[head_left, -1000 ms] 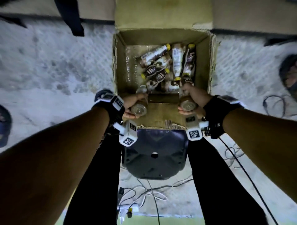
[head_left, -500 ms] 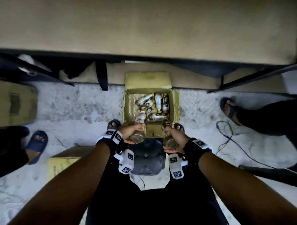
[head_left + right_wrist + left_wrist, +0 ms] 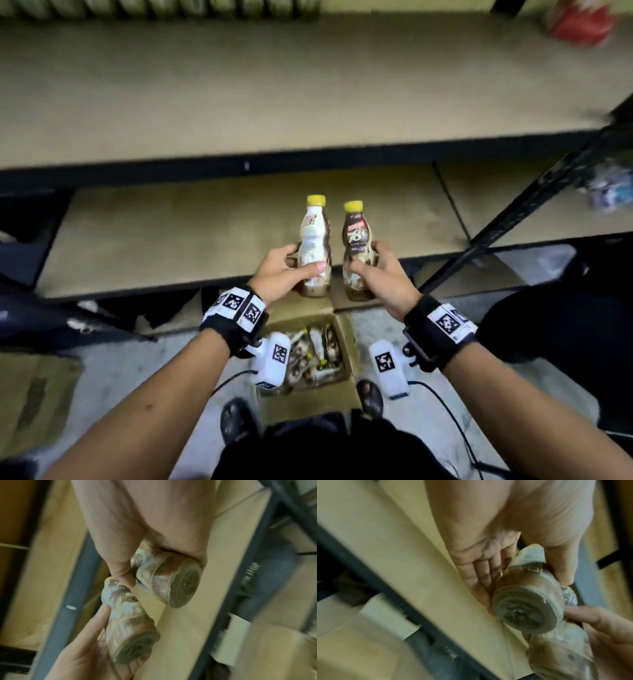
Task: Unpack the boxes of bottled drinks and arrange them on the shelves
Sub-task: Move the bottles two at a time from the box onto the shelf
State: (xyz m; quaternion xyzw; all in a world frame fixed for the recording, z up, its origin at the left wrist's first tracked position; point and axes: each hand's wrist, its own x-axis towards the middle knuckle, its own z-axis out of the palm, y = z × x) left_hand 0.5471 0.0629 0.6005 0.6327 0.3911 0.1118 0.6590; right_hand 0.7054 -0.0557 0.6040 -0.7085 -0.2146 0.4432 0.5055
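Observation:
My left hand (image 3: 301,260) grips a white-labelled bottle (image 3: 313,246) with a yellow cap, held upright. Beside it, my right hand (image 3: 366,257) grips a dark-labelled bottle (image 3: 358,240) with a yellow cap, also upright. Both bottles hang in front of the lower shelf board (image 3: 171,236), near its front edge. The left wrist view shows the round base of the white-labelled bottle (image 3: 527,608) between fingers (image 3: 481,574) and thumb. The right wrist view shows the base of the dark-labelled bottle (image 3: 173,580) in the same kind of hold. Below my wrists, an open cardboard box (image 3: 347,342) on the floor holds several more bottles.
A bare upper shelf board (image 3: 274,85) spans the view, with red packs (image 3: 579,24) at its far right. A black diagonal brace (image 3: 513,219) crosses the right side. A person in dark clothes (image 3: 565,325) stands right. Flattened cardboard (image 3: 34,394) lies left; cables (image 3: 445,411) trail on the floor.
Both hands have risen from the box on the floor to the height of the lower shelf, each with its bottle. The bottles now stand upright, and my view has swung up to the shelves.

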